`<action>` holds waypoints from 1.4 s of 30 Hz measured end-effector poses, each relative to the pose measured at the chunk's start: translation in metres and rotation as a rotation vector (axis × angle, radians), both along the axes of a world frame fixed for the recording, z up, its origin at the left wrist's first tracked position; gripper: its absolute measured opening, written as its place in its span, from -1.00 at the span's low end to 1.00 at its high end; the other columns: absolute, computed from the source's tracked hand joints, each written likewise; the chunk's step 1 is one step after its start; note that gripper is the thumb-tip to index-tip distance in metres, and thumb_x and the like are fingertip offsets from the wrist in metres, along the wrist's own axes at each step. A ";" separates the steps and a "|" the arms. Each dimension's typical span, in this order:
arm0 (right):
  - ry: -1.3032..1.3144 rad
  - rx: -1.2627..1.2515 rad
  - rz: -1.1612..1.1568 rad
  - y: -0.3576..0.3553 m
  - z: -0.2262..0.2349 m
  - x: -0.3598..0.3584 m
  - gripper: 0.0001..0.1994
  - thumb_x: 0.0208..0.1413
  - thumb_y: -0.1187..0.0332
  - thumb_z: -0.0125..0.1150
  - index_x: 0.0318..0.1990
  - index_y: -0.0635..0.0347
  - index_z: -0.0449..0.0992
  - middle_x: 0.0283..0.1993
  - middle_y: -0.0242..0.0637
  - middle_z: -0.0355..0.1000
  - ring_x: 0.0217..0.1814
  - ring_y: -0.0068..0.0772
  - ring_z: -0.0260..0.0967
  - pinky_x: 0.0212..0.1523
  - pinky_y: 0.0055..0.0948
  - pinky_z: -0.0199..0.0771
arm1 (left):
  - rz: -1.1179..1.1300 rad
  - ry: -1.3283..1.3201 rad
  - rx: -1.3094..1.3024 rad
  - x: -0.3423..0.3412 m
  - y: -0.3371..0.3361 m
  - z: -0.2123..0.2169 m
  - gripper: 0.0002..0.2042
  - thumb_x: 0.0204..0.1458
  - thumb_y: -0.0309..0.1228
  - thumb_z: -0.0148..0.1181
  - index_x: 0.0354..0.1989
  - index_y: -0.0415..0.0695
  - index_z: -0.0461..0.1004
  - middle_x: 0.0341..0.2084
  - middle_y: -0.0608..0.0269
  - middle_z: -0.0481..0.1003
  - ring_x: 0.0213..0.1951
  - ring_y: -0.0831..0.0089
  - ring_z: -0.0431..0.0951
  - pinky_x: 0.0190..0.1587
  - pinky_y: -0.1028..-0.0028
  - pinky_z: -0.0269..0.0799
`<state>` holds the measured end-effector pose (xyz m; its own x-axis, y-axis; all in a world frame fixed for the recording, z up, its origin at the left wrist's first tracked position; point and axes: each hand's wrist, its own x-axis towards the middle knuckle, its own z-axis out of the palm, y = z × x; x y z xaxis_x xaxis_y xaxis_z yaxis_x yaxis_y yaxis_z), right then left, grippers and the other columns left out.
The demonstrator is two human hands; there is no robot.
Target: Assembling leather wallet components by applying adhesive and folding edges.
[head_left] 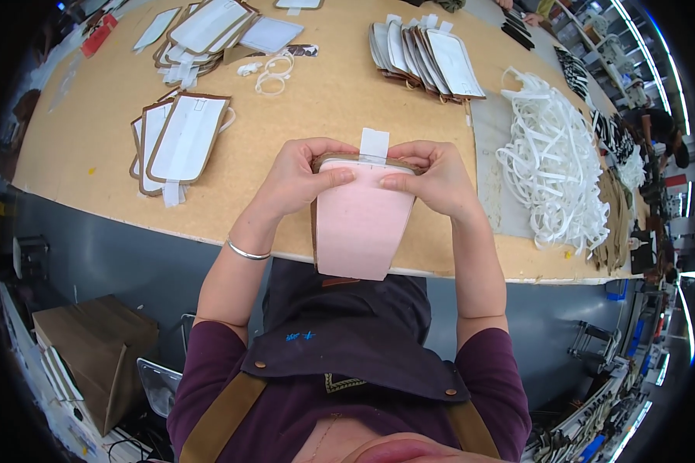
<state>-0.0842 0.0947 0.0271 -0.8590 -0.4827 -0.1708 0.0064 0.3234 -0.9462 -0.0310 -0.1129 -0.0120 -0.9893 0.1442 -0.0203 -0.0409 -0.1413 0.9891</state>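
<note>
Between my two hands is a flat panel (363, 224) with a pale pink face and a brown edge, its lower end hanging just past the table's near edge. My left hand (305, 176) pinches its top left corner, thumb on the pink face and fingers behind. At the top right corner my right hand (436, 177) grips it the same way. A white tab (374, 144) sticks up from the middle of the top edge, between the hands. Nearest on the left lies a small stack of white panels with brown edges (185, 139).
A larger pile of similar panels (208, 27) lies at the far left, beside a white cord (274, 77). More panels (428, 58) lean in a row at the far right. A heap of white strips (556, 162) covers the right side. Another person's hand (531, 19) shows at the far edge.
</note>
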 end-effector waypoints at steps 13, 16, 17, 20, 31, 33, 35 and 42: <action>0.066 0.013 0.054 0.004 0.004 0.009 -0.82 -0.23 0.50 0.40 -0.41 0.34 0.55 -0.47 -0.34 0.48 -0.44 -0.65 0.37 -0.41 -0.65 0.37 | -0.025 0.059 -0.098 0.007 -0.003 0.009 -0.81 -0.11 -0.55 0.25 -0.28 -0.29 0.49 -0.45 0.34 0.49 -0.40 0.70 0.44 -0.34 0.68 0.36; 0.130 0.013 0.062 0.004 0.002 0.013 -0.84 -0.23 0.49 0.40 -0.45 0.31 0.55 -0.51 -0.36 0.48 -0.47 -0.67 0.35 -0.44 -0.65 0.35 | -0.059 0.070 -0.046 0.009 -0.003 0.011 -0.77 -0.13 -0.57 0.24 -0.23 -0.26 0.49 -0.44 0.35 0.48 -0.39 0.71 0.41 -0.33 0.67 0.33; 0.149 0.018 0.066 0.005 0.002 0.013 -0.84 -0.23 0.48 0.40 -0.44 0.30 0.56 -0.52 -0.37 0.48 -0.49 -0.68 0.34 -0.45 -0.65 0.35 | -0.092 0.118 -0.113 0.009 -0.002 0.017 -0.75 -0.14 -0.58 0.23 -0.21 -0.23 0.50 -0.44 0.36 0.47 -0.39 0.70 0.39 -0.33 0.66 0.31; 0.179 0.024 0.065 0.003 0.005 0.017 -0.83 -0.23 0.48 0.40 -0.41 0.28 0.58 -0.52 -0.37 0.49 -0.51 -0.68 0.33 -0.46 -0.65 0.34 | -0.143 0.189 -0.235 0.008 -0.005 0.020 -0.73 -0.16 -0.60 0.22 -0.20 -0.17 0.53 -0.47 0.36 0.45 -0.41 0.67 0.36 -0.35 0.64 0.26; 0.162 -0.067 0.017 0.009 -0.006 0.004 -0.84 -0.20 0.52 0.36 -0.37 0.29 0.58 -0.48 -0.36 0.49 -0.47 -0.70 0.34 -0.43 -0.67 0.36 | -0.022 0.050 0.043 0.012 0.002 0.006 -0.68 -0.15 -0.55 0.29 -0.14 -0.27 0.47 -0.45 0.36 0.48 -0.41 0.67 0.44 -0.35 0.64 0.36; 0.160 -0.186 -0.073 0.012 -0.006 -0.005 -0.86 -0.18 0.56 0.36 -0.40 0.33 0.55 -0.48 -0.36 0.48 -0.45 -0.69 0.36 -0.42 -0.68 0.38 | -0.107 -0.049 0.043 0.017 0.000 -0.008 -0.66 -0.14 -0.55 0.30 -0.15 -0.30 0.43 -0.40 0.34 0.49 -0.39 0.69 0.45 -0.32 0.65 0.40; 0.166 -0.206 -0.077 0.019 -0.010 -0.019 -0.87 -0.17 0.57 0.35 -0.41 0.34 0.53 -0.45 -0.32 0.49 -0.42 -0.65 0.40 -0.39 -0.68 0.41 | -0.095 -0.061 0.063 0.023 0.005 -0.013 -0.68 -0.14 -0.55 0.30 -0.17 -0.28 0.43 -0.39 0.36 0.49 -0.39 0.70 0.45 -0.32 0.65 0.39; 0.167 -0.175 -0.111 0.024 -0.014 -0.045 -0.86 -0.14 0.55 0.33 -0.37 0.28 0.51 -0.40 -0.27 0.51 -0.39 -0.60 0.44 -0.34 -0.66 0.43 | -0.023 -0.079 0.203 0.047 0.020 -0.030 -0.71 -0.08 -0.57 0.24 -0.14 -0.29 0.40 -0.35 0.35 0.49 -0.35 0.71 0.44 -0.30 0.65 0.39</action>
<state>-0.1296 0.1189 0.0127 -0.9174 -0.3940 0.0557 -0.1283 0.1604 -0.9787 0.0163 -0.0926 -0.0417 -0.9822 0.1758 -0.0655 -0.1224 -0.3355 0.9341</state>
